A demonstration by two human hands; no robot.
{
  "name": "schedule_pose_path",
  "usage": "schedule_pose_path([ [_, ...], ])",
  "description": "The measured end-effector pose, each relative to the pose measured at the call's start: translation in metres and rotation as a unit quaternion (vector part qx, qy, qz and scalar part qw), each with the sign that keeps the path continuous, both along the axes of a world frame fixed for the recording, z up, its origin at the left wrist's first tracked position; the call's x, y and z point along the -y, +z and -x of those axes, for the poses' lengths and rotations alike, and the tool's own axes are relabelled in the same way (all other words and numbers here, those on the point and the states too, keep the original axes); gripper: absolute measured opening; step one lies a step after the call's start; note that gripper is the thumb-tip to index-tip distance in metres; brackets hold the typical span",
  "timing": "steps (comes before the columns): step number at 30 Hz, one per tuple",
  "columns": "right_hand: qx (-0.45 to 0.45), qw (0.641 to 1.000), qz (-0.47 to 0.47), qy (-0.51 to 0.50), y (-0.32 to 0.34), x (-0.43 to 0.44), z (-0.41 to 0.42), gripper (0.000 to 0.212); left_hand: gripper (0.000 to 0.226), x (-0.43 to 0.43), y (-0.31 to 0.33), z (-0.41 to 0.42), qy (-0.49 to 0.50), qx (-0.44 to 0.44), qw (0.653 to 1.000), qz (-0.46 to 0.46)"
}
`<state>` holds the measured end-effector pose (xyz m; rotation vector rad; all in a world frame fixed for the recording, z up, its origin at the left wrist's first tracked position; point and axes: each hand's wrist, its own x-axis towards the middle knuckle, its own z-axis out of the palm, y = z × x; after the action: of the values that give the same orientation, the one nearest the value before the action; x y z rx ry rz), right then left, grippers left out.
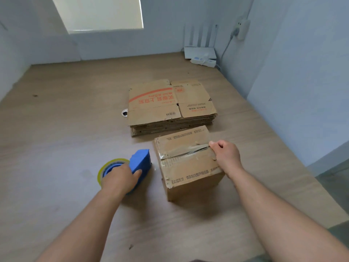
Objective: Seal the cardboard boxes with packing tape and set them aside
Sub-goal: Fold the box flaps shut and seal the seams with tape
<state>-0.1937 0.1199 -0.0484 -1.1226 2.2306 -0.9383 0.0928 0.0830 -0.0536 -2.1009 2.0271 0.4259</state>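
Observation:
A small closed cardboard box [186,167] stands on the wooden table [66,129], with clear tape and torn remnants along its top seam. My right hand [225,156] rests curled on the box's right top edge, its fingers at the end of the seam. Left of the box lies a blue tape dispenser [140,163] with a yellowish tape roll [105,169]. My left hand [121,179] grips the dispenser from above.
A stack of flattened cardboard boxes [170,104] lies behind the box. A small white round object [124,112] peeks out at the stack's left. A white router [200,52] and power strip [203,62] sit in the far right corner by the wall.

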Motion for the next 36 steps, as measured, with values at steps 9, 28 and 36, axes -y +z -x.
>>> schedule_pose_path([
  [9,0.039,0.999,0.001,0.029,-0.003,-0.003,0.004,0.039,0.082,-0.038,-0.002,0.025,0.019,-0.311,0.937,0.158],
  [28,-0.014,0.996,-0.008,0.088,-0.013,0.01,0.01,0.041,0.076,-0.049,0.012,0.09,0.131,-0.487,0.863,0.037],
  [36,-0.036,0.996,-0.011,0.086,-0.018,0.013,0.01,0.04,0.06,-0.052,0.011,0.109,0.186,-0.362,0.871,0.275],
])
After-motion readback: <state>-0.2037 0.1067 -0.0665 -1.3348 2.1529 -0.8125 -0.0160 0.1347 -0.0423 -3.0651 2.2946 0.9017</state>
